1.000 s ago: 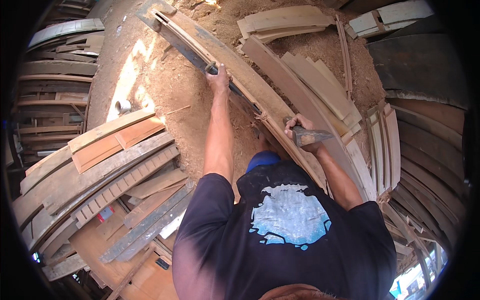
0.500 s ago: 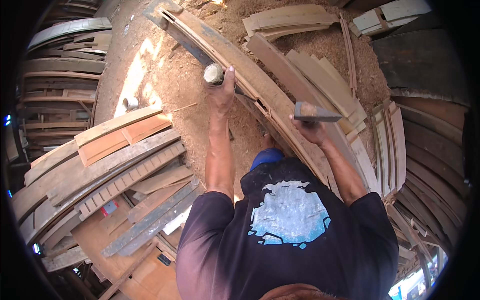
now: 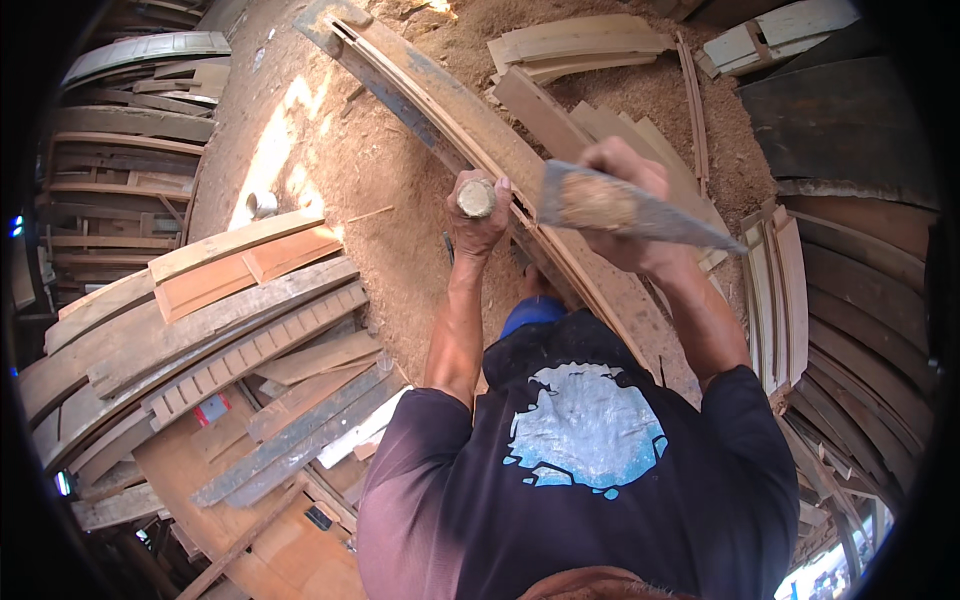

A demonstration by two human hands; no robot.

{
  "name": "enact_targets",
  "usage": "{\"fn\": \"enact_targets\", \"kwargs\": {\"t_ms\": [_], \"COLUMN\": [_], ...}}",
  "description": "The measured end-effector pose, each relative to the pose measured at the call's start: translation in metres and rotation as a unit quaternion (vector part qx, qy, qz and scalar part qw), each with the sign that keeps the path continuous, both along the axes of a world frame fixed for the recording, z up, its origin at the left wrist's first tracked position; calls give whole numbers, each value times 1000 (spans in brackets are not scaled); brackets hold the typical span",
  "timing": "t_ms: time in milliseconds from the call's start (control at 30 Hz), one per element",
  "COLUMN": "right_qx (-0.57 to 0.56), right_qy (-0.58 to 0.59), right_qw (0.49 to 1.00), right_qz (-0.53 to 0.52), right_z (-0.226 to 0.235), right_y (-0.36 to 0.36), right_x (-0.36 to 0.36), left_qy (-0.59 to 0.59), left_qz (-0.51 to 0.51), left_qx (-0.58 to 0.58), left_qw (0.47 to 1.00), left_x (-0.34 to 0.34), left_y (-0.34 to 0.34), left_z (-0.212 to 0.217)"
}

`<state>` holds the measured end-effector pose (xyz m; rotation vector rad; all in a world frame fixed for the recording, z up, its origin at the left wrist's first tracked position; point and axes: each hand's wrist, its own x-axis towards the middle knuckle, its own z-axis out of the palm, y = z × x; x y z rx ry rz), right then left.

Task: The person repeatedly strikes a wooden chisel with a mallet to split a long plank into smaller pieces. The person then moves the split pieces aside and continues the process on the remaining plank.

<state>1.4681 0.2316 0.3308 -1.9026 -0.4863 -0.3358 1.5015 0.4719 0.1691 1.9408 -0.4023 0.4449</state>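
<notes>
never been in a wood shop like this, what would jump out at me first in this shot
The two raised hands at the centre: the left hand grips a round-ended wooden handle, and the right hand holds a flat grey blade-like tool. Under them a long wooden frame piece runs diagonally across the sawdust-covered floor. Stacked planks crowd the left side.

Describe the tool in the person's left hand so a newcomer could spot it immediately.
Follow the long plank running diagonally across the sawdust floor down to the person. Above it, the left hand grips a chisel, seen end-on: unlike the flat boards around, a round, pale handle butt.
</notes>
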Motion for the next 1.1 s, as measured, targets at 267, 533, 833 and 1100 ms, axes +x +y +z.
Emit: {"fn": "enact_targets", "kwargs": {"t_ms": [267, 533, 833, 1100], "right_qx": [-371, -269, -196, -217], "right_qy": [131, 117, 206, 286], "right_qw": [916, 955, 957, 932], "right_qz": [76, 49, 50, 49], "right_z": [-12, -16, -12, -45], "right_y": [40, 55, 75, 54], "right_x": [63, 76, 105, 128], "left_qy": [119, 83, 168, 278], "left_qz": [42, 75, 75, 88], "left_qx": [-71, -141, -309, -290], "left_qw": [990, 984, 933, 911], "left_x": [-7, 36, 85, 95], "left_y": [-7, -11, 2, 6], "left_z": [-24, -11, -28, -60]}}
